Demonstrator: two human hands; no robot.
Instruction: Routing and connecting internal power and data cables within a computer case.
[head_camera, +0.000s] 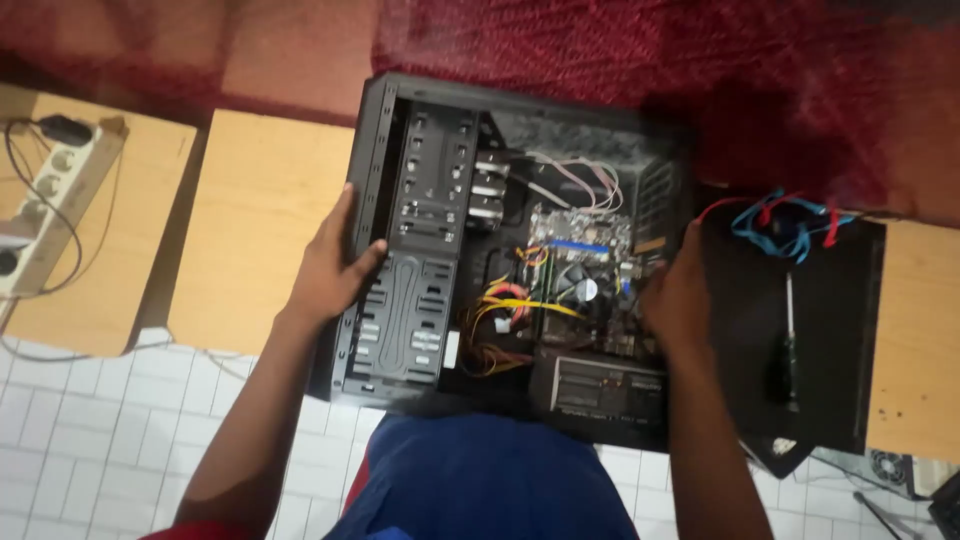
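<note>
An open black computer case (420, 290) lies on its side across wooden tables, its inside facing up. Inside I see a motherboard with a round cooler fan (583, 288), yellow and red cables (505, 305), and a power supply (600, 385) at the near edge. My left hand (335, 262) grips the case's left front edge, thumb over the rim. My right hand (678, 295) holds the case's right rear edge near the motherboard.
A black side panel (835, 330) lies to the right with a screwdriver (787, 350) and red and blue cables (785, 220) on it. A white power strip (45, 200) rests on the left wooden table (250, 220). Red cloth (620, 50) lies behind; white floor tiles (90, 440) below.
</note>
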